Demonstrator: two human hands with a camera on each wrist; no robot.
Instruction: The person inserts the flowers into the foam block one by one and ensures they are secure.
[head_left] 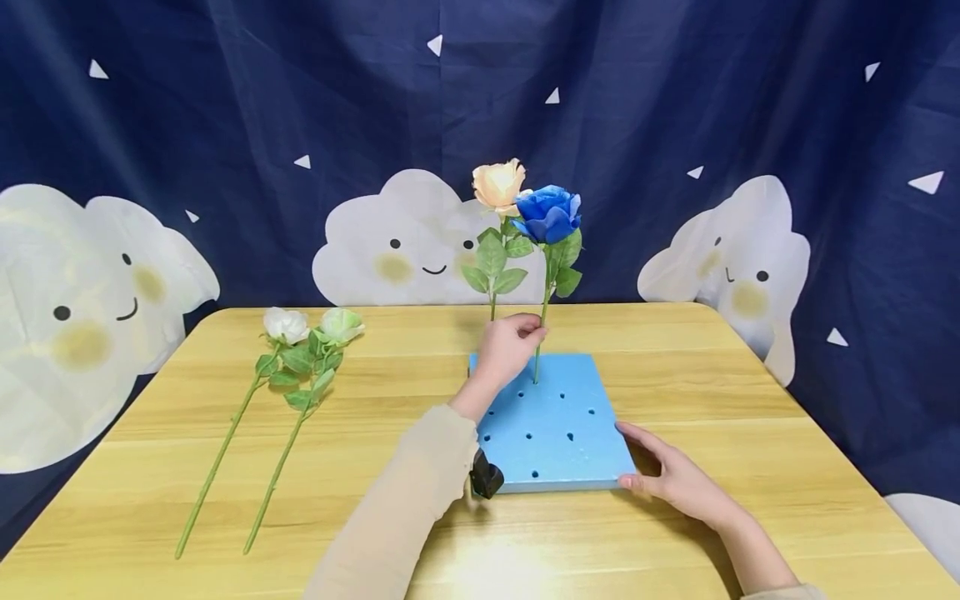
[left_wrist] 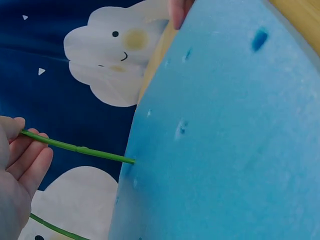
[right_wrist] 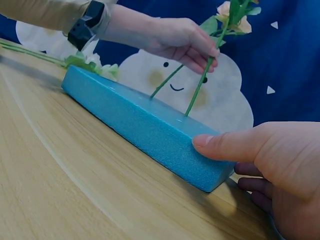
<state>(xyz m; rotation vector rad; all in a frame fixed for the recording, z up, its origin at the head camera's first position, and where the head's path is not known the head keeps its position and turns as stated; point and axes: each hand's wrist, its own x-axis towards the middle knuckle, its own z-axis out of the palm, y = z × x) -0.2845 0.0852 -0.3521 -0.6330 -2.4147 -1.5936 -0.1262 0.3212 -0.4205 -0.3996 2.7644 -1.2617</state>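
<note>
My left hand (head_left: 510, 346) pinches the green stem (left_wrist: 100, 154) of a blue rose (head_left: 550, 215) between thumb and fingers. The stem's lower end meets a hole in a light blue foam block (head_left: 555, 458), and the flower stands nearly upright. Behind it a peach rose (head_left: 498, 185) also stands in the block, its lower stem hidden by my left hand in the head view. At the block's near right corner, my right hand (head_left: 678, 479) holds the foam, thumb on the front face and fingers along the right side. Several small holes dot the block's top.
On the left of the wooden table (head_left: 405, 392) lie a white rose (head_left: 286, 325) and a pale green-white rose (head_left: 341, 325), stems toward me. A dark blue curtain (head_left: 600, 50) with cloud faces hangs behind. A black device (head_left: 486, 475) sits on my left wrist.
</note>
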